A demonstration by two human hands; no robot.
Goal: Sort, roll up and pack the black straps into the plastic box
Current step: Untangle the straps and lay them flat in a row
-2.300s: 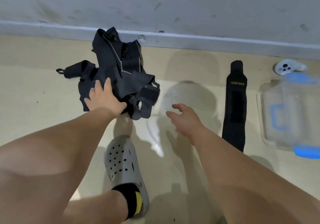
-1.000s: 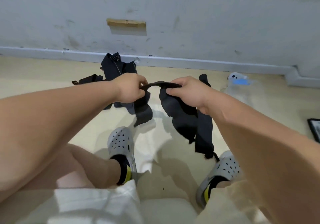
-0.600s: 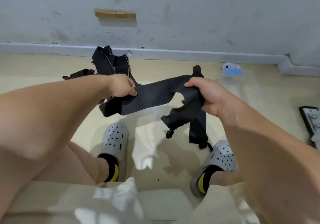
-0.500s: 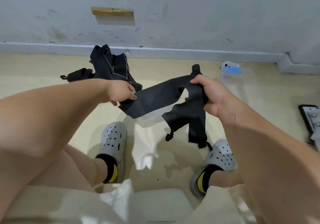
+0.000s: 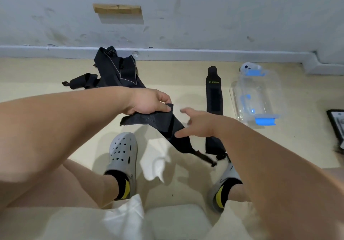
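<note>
My left hand (image 5: 147,101) pinches one end of a black strap (image 5: 163,123) that hangs down and to the right toward the floor. My right hand (image 5: 197,123) is open beside the strap with its fingers spread and blurred, holding nothing. A second black strap (image 5: 214,94) with "XUEYING" lettering lies flat on the floor to the right. A heap of black straps (image 5: 115,72) sits against the skirting board. The clear plastic box (image 5: 258,94) with blue clasps stands at the right.
A white controller (image 5: 249,66) lies behind the box. My two grey clogs (image 5: 122,152) (image 5: 223,180) are planted on the beige floor. A dark framed object (image 5: 337,126) sits at the right edge. The grey wall (image 5: 186,16) closes off the far side.
My right hand has let go of the strap and opened. The strap now hangs from my left hand alone, its free end dropped toward the floor.
</note>
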